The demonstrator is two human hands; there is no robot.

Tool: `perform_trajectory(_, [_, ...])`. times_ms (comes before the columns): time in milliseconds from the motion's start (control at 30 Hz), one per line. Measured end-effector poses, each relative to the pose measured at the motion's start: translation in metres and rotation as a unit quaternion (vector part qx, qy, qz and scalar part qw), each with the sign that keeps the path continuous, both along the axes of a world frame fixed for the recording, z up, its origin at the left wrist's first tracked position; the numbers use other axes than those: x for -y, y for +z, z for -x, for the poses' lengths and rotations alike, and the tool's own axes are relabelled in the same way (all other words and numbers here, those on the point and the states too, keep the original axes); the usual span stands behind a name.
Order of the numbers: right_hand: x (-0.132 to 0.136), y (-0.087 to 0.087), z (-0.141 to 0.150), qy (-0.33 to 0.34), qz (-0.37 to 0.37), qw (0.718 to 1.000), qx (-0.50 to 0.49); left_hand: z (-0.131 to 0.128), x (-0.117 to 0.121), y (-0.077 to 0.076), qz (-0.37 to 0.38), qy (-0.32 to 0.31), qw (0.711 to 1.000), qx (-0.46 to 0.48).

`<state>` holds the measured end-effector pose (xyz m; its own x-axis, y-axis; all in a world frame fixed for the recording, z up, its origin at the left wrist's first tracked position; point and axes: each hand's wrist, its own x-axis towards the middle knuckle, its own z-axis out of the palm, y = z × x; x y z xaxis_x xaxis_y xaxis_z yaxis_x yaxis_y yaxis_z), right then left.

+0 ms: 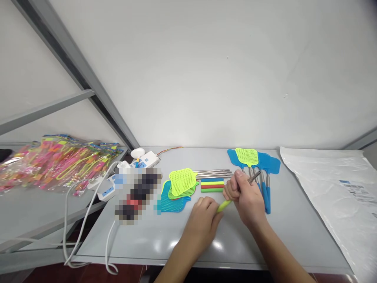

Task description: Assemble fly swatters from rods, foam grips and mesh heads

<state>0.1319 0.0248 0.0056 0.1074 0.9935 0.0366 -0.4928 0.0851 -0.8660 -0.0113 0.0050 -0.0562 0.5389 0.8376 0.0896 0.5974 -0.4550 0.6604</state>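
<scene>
My left hand (203, 218) is closed around the lower end of a yellow-green handle sleeve (224, 206). Wrapped round its upper part is my right hand (246, 196), from which a metal rod (255, 177) sticks out. Several coloured handle sleeves (212, 186) lie in a row just beyond my hands, with a bundle of metal rods (213, 173) behind them. To the left are stacked mesh fly swatter heads, a yellow one (182, 182) on top and a blue one (172, 202) below. Several fly swatters with blue handles (266, 196) lie right of my right hand.
A white plastic package (332, 196) covers the table's right side. At left are power strips (147, 160), white cables (85, 220) and a pixelated dark object (138, 196). Bagged colourful items (70, 165) fill the left shelf. A grey wall (212, 78) stands behind the table.
</scene>
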Motion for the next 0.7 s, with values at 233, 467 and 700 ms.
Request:
perform_trajectory(233, [0.001, -0.013, 0.012, 0.026, -0.011, 0.979, 0.201, -0.003, -0.003, -0.010, 0.024, 0.051, 0.996, 0.068])
perform_trajectory(467, [0.005, -0.017, 0.014, 0.058, -0.019, 0.962, 0.267, -0.002, -0.006, -0.016, 0.020, 0.044, 0.997, 0.063])
perform_trajectory(700, [0.004, -0.026, 0.009, 0.079, -0.015, 0.961, 0.263, -0.004, -0.007, -0.015, 0.005, 0.044, 0.998, 0.053])
